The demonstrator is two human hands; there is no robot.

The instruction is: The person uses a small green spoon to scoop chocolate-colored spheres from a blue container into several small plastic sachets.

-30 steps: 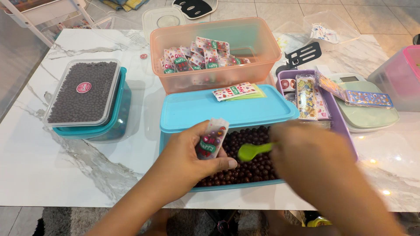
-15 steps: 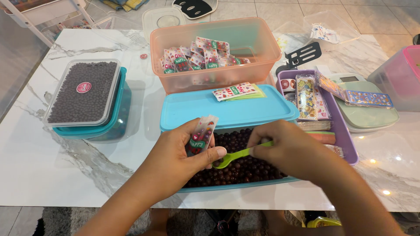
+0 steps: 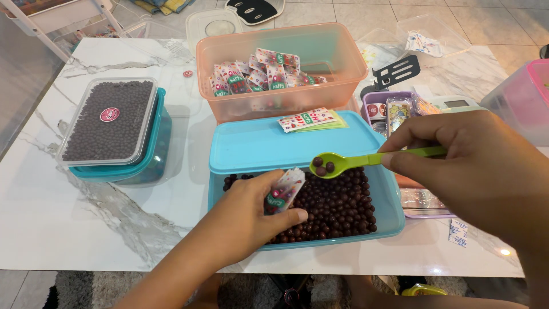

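From the head camera, filling is partly done: an orange tub [image 3: 280, 68] beyond both hands holds many packed sachets, while empty ones [image 3: 309, 119] lie on the blue lid [image 3: 257, 146]. The left hand [image 3: 251, 214] pinches a small printed sachet [image 3: 284, 191] over the blue tub of dark brown balls [image 3: 337, 206]; whether its mouth is open is hard to tell. The right hand [image 3: 474, 166] pinches a green spoon [image 3: 343, 163] carrying a few balls, just right of the sachet.

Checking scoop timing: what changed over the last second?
Right hand lifted the green spoon out of the brown balls, now carrying a few above the blue tub. Left hand kept its grip on the small packet. Other containers unchanged.
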